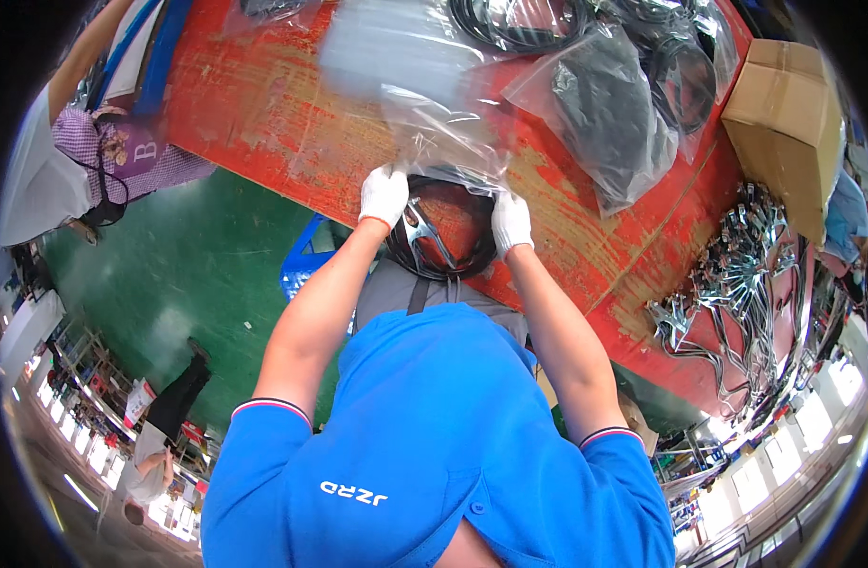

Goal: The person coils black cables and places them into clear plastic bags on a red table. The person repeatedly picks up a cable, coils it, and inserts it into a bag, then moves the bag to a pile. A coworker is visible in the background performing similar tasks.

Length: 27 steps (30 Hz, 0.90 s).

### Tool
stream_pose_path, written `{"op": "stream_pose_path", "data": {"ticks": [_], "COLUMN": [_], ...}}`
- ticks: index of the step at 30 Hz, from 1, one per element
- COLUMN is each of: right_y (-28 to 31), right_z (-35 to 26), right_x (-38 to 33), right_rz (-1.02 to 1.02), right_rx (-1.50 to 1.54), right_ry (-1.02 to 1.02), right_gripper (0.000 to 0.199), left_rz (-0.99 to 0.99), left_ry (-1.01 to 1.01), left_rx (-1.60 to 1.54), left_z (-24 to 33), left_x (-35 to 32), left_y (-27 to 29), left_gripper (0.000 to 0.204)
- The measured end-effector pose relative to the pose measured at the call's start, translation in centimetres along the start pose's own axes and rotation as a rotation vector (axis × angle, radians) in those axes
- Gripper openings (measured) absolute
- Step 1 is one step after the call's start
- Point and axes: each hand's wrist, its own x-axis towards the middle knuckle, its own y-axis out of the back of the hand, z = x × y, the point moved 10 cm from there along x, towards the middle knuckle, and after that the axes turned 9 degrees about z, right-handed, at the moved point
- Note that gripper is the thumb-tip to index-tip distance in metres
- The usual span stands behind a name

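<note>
2 gloved hands, left hand [384, 195] and right hand [510, 222], pinch the clear bag [443, 142] mouth apart at the red table [263, 104] edge; hold it wide so the cable coil [443, 237] slides in cleanly.

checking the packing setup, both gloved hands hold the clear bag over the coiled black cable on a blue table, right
Not quite: the head view shows the table is worn red, not blue. Both gloved hands, left hand and right hand, do hold the clear bag over the coiled black cable.

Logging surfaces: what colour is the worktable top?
Worn red table, paint scuffed to bare patches; head view.
</note>
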Motion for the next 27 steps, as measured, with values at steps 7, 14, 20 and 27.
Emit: {"op": "stream_pose_path", "data": {"ticks": [7, 14, 20, 27], "right_y": [-0.4, -0.1, 0.7, 2.2], "right_z": [2.7, 1.9, 5.5, 1.1], "right_x": [1.6, -0.3, 0.0, -2.4], "right_rz": [0.064, -0.05, 0.232, 0.257], "right_rx": [-0.214, 0.087, 0.266, 0.2], "right_ry": [-0.143, -0.519, -0.14, 0.003], "right_gripper": [0.071, 0.069, 0.051, 0.037], "left_rz": [0.031, -0.038, -0.042, 0.274], "left_ry": [0.25, 0.217, 0.02, -0.154], "left_rx": [0.051, -0.015, -0.467, -0.181], "left_z": [-1.4, -4.9, -2.4, -2.8], "left_x": [1.0, 2.1, -0.9, -3.9], "left_y": [-0.8, -2.0, -0.9, 1.6], "left_gripper": [0.083, 0.068, 0.034, 0.04]}}
